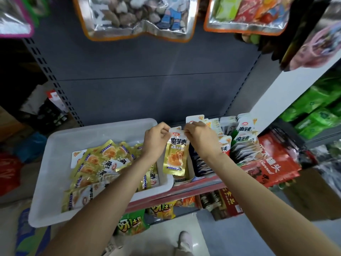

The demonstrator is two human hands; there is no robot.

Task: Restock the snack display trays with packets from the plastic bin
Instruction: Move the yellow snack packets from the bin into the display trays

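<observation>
A yellow snack packet hangs upright in front of me, over the gap between the white plastic bin and the display trays. My left hand pinches its top left corner and my right hand pinches its top right corner. Its lower end reaches down into the leftmost tray. The bin sits on the shelf at the left and holds several more yellow packets in a loose pile. Trays to the right hold rows of upright packets.
A red shelf edge runs below the bin and trays. Red boxes lie at the right end of the shelf. Large bags hang overhead. Green packs fill the right shelving. Snack bags stand on the lower shelf.
</observation>
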